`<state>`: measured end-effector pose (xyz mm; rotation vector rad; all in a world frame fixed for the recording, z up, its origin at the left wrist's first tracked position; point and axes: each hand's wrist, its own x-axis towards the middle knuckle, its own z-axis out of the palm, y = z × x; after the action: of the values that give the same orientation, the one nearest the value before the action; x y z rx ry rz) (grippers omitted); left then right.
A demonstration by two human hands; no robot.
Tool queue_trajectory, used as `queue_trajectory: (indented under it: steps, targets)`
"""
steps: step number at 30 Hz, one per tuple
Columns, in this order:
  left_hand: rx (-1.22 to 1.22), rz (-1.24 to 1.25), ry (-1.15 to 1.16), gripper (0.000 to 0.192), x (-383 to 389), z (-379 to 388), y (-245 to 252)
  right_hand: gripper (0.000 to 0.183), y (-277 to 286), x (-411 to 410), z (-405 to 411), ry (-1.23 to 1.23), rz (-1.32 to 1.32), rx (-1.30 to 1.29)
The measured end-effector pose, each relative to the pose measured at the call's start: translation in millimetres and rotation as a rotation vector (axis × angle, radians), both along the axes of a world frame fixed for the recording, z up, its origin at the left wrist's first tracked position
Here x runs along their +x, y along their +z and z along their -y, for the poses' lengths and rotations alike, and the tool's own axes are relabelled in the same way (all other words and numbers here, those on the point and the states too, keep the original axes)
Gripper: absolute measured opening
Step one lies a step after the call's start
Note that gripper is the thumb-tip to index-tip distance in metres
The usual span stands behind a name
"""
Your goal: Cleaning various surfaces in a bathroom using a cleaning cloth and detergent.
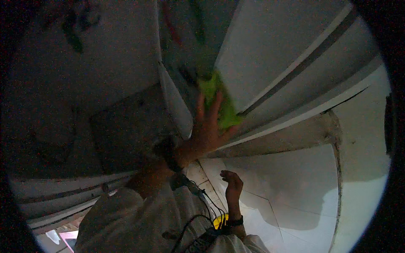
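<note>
My left hand (207, 129) reaches forward and up, its fingers spread against a bright green cloth (226, 109) that looks blurred. The thumb lies along the cloth's lower right edge. How firmly the fingers grip it is hard to see in the dim light. Just beyond the fingertips is a narrow dark gap between pale panels (269, 41). A black band (169, 153) circles my left wrist. Lower down, my right hand (233, 185) is raised beside my body with loosely bent fingers and nothing visible in it. It also wears a black wristband.
A door frame (284, 82) slants along the right, beside a pale wall (360, 158). Black cables (212, 202) hang before my shirt, near a yellow object (221, 220). Floor tiles (205, 180) show below. To the left, a dark rectangular panel (129, 132) is dim.
</note>
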<state>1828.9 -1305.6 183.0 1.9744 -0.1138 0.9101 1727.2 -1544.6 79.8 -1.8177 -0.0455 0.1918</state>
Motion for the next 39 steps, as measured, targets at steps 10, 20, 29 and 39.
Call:
queue_trajectory:
  steps: [10,20,29,39]
  targets:
    - [0.105,0.369,-0.028,0.082,15.1,-30.7,2.7,0.033,-0.2,-20.0,-66.1,0.052,0.092,0.003]
    - [-0.042,0.317,-0.047,0.07,85.8,0.1,-3.5,0.033,24.4,1.3,-79.5,0.054,0.168,0.02]
    - [-0.453,-0.333,-0.092,0.057,-90.0,-17.0,-125.9,0.04,12.2,-12.7,-73.8,-0.058,-0.008,0.087]
    - [-1.237,-0.183,0.203,0.038,-329.9,-42.9,4.4,0.05,76.7,-39.9,-225.2,0.494,-0.882,0.693]
